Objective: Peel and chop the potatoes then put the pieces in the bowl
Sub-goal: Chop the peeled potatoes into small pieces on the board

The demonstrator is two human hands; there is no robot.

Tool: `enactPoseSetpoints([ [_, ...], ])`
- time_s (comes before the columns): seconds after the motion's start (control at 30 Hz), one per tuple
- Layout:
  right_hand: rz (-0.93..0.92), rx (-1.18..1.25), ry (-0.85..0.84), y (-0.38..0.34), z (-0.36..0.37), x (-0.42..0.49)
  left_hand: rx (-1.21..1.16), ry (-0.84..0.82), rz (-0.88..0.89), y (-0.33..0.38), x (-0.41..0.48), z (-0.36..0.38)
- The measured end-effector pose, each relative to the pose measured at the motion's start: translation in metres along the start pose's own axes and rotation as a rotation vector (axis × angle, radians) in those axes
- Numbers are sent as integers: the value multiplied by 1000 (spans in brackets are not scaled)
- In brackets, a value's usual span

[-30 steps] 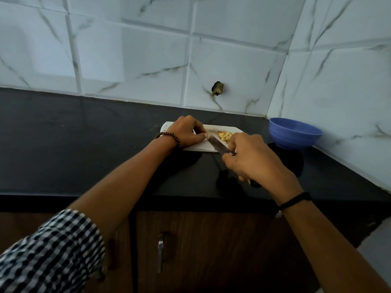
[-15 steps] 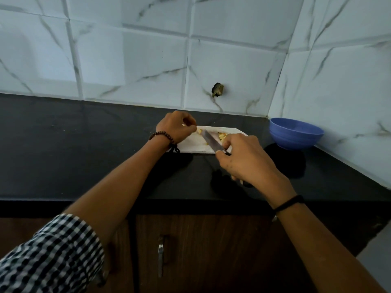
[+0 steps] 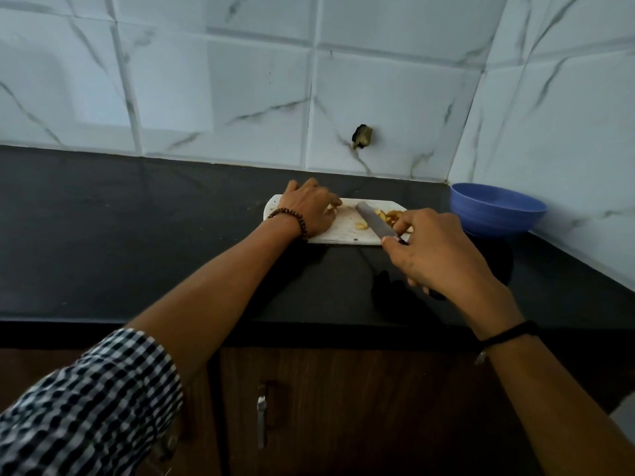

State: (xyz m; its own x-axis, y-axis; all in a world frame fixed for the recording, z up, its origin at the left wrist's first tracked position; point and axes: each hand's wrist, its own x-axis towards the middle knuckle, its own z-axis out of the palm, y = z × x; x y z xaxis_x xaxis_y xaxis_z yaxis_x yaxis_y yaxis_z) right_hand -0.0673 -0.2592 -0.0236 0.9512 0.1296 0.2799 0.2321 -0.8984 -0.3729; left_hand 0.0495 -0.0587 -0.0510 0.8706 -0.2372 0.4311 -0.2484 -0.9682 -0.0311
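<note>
Head view: the right hand is gripping a knife, its blade slanting over the cutting board, with potato pieces lying just beside its fingers. The left hand is resting on the board's left end, fingers bent; whether they are holding a piece, I cannot tell. The bowl is standing near the board's right end.

Surface materials and finishes — kitchen counter station
Countertop: black stone-like slab, polished, faintly reflective. Wall tiles: white, marble-patterned, glossy. Cutting board: white, plastic-looking, matt, smeared. Knife blade: bare grey metal, dull sheen. Bowl: blue, plastic-looking, smooth. Cabinet door: dark wood grain, matt — its handle is bright metal. Sleeve: woven checked cloth. Bracelet, left wrist: round brown beads. Band, right wrist: black, matt.
</note>
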Motion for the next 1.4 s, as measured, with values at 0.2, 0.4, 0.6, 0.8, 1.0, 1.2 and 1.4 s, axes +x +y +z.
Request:
enactPoseSetpoints([
  [0.2,-3,28,27,-1,11,7,-58,21,-45,-7,3,2],
  [0.4,-23,79,68,-3,20,9,-113,40,-46,-12,6,1],
  [0.6,-29,132,105,-8,20,9,-559,68,-48,-15,-1,-14],
  [0.8,-20,197,107,-9,24,6,-571,-47,-24,-17,-13,-20],
  [1.0,-5,212,79,-11,26,7,-564,-84,3,-20,-16,-23],
  [1.2,-9,251,78,-14,25,9,-502,-155,40,-19,-16,-22],
  [1.4,13,356,19,-18,28,9,-657,-129,-87,-19,-15,-24],
])
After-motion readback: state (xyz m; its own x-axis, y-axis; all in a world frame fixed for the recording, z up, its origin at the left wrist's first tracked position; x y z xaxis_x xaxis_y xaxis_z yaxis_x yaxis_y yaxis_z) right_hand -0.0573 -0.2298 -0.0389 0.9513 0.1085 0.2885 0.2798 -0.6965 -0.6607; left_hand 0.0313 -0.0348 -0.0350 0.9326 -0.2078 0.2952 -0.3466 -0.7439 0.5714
